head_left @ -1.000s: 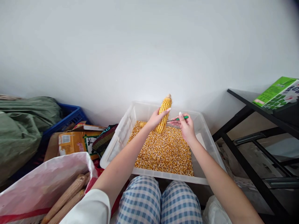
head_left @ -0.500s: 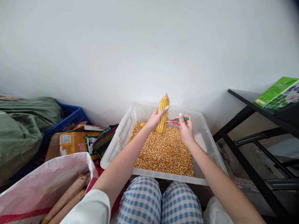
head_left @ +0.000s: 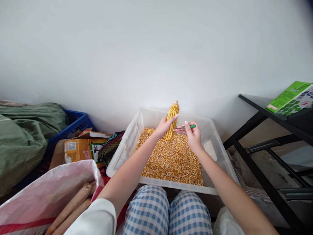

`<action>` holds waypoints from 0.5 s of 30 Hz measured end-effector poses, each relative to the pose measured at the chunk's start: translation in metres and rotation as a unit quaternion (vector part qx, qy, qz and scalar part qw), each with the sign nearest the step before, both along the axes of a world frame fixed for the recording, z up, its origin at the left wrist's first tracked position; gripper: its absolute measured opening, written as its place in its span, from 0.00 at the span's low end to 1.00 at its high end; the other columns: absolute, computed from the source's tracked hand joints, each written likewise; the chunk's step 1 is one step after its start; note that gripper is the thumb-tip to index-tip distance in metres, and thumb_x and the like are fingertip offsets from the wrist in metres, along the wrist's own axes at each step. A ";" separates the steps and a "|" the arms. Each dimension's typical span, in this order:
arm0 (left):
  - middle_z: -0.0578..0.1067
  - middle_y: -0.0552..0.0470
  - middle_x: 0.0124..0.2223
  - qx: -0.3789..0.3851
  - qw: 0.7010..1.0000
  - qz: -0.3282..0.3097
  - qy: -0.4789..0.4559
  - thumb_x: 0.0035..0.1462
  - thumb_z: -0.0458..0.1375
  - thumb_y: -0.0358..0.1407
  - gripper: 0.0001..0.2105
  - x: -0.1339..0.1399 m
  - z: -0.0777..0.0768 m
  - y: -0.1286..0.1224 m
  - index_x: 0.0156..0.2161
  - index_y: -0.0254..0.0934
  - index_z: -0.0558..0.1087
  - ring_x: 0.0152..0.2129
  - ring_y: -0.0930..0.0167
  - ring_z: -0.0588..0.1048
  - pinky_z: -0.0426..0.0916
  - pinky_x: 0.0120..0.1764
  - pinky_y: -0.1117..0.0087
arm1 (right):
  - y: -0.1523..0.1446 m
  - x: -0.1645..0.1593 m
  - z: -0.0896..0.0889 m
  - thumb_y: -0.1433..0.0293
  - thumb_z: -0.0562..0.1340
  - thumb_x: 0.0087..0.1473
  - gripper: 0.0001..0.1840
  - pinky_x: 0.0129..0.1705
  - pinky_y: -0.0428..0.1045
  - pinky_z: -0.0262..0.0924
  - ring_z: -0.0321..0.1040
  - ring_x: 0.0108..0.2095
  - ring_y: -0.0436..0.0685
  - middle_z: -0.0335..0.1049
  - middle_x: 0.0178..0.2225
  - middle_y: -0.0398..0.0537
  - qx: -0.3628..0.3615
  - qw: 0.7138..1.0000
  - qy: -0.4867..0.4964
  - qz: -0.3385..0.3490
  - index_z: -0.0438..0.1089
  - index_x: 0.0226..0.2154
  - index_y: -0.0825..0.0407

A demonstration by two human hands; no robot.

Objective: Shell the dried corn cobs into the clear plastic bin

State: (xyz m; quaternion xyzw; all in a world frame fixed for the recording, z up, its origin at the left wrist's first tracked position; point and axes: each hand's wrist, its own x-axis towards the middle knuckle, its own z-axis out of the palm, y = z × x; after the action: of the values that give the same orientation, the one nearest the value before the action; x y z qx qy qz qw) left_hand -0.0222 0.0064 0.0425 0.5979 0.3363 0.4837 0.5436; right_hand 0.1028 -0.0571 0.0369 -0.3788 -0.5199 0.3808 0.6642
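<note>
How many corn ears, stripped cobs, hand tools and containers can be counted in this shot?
Corn ears with kernels: 1, the corn ear in the left hand
Stripped cobs: 2, the bare cobs in the bag
Tools: 1, the green-handled tool in the right hand
Containers: 2, clear bin, blue crate
Total: 6

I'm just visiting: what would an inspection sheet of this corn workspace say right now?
Surface: clear plastic tub filled with loose kernels.
Job's things: corn cob held upright; green-handled tool pointing at it.
Clutter: bag of bare cobs, orange box, blue crate, green sack.
Hands: left hand grips the cob; right hand grips the tool.
Cables: nothing seen.
Surroundings: white wall; black frame table bearing a green carton.
</note>
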 end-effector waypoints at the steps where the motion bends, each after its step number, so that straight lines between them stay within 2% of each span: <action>1: 0.72 0.47 0.39 0.013 1.000 -0.001 0.008 0.50 0.52 0.50 0.24 -0.001 0.002 -0.001 0.45 0.32 0.66 0.35 0.68 0.70 0.63 0.39 0.69 | 0.001 0.002 0.001 0.58 0.57 0.50 0.14 0.30 0.46 0.68 0.72 0.28 0.50 0.70 0.27 0.42 -0.006 1.000 0.005 0.006 0.56 0.28 0.51; 7: 0.72 0.48 0.41 0.093 0.992 -0.039 0.081 0.49 0.54 0.47 0.22 -0.004 0.007 -0.005 0.45 0.33 0.67 0.38 0.67 0.69 0.61 0.42 0.69 | 0.008 0.014 0.003 0.58 0.59 0.48 0.15 0.25 0.45 0.67 0.71 0.23 0.50 0.68 0.22 0.39 -0.056 0.997 0.027 0.043 0.55 0.27 0.50; 12: 0.72 0.47 0.37 0.065 0.994 -0.019 0.086 0.50 0.53 0.48 0.22 -0.004 0.002 0.000 0.44 0.32 0.67 0.31 0.70 0.70 0.63 0.34 0.71 | 0.006 0.012 0.003 0.57 0.59 0.47 0.16 0.23 0.45 0.66 0.70 0.21 0.50 0.68 0.22 0.39 -0.088 0.992 -0.004 0.085 0.55 0.26 0.51; 15: 0.71 0.48 0.35 0.040 0.997 -0.022 0.061 0.50 0.52 0.49 0.23 -0.005 0.003 0.000 0.44 0.32 0.66 0.29 0.71 0.69 0.64 0.32 0.72 | 0.005 0.009 0.003 0.58 0.59 0.48 0.15 0.24 0.44 0.67 0.71 0.23 0.50 0.69 0.23 0.40 -0.072 0.995 0.007 0.073 0.56 0.27 0.51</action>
State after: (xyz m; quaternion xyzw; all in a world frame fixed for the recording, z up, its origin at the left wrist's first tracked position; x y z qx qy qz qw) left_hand -0.0268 0.0060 0.0455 0.6549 0.3356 0.4474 0.5082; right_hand 0.1116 -0.0521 0.0398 -0.3845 -0.5127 0.4672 0.6091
